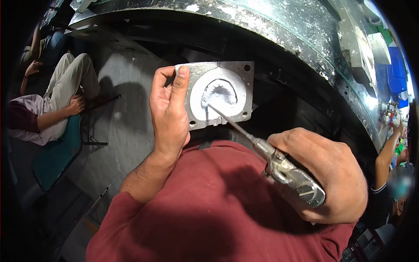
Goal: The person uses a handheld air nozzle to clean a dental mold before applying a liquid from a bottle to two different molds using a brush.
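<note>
My left hand (172, 107) grips a square metal mould plate (248, 87) by its left edge, thumb on the face and the other fingers behind. Bolt holes show in several of the plate's corners. Its face carries a round silvery recess (198, 98) with a curved raised ridge and a dark patch inside. Wrapped in my right hand (334, 174) is a worn metal air blow gun (279, 163). The gun's long thin nozzle (233, 124) slants up to the left, its tip overlapping the lower part of the recess in this view.
A scuffed, paint-worn bench (279, 26) curves across the top and right, with a grey box-shaped block (355, 48) and blue bins (396, 70) on it. At left a person (65, 87) sits on a green chair (56, 157). Another person's arm (386, 159) reaches in at far right.
</note>
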`<state>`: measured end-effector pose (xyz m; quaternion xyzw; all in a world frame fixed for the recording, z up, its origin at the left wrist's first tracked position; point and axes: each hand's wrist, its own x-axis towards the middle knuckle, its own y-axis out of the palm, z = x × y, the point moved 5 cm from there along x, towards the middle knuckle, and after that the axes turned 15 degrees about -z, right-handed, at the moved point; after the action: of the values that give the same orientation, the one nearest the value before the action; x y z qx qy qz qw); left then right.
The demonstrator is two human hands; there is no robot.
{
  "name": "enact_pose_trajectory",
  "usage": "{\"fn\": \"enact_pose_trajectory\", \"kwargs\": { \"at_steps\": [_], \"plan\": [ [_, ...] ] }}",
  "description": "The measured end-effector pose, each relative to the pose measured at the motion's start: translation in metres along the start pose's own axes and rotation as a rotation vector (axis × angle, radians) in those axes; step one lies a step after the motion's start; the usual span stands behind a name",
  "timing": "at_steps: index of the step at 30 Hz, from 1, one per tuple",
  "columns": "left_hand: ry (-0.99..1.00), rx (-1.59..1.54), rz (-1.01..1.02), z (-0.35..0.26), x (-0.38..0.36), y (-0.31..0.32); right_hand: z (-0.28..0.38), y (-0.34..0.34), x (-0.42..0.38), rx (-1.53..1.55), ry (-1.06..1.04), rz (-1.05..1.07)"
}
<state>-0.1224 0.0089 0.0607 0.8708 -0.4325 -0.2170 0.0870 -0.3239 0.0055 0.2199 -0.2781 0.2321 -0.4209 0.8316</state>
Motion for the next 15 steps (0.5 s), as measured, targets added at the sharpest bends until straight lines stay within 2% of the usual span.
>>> {"fn": "enact_pose_trajectory", "kwargs": {
  "at_steps": [8, 15],
  "plan": [
    [0.163, 0.104, 0.053, -0.0018, -0.0025, -0.0021, 0.004, -0.003, 0.0021, -0.01, -0.011, -0.104],
    [0.17, 0.099, 0.061, -0.0041, -0.0062, 0.0006, 0.0052, -0.0008, 0.0028, -0.033, -0.032, -0.137]
  ]
}}
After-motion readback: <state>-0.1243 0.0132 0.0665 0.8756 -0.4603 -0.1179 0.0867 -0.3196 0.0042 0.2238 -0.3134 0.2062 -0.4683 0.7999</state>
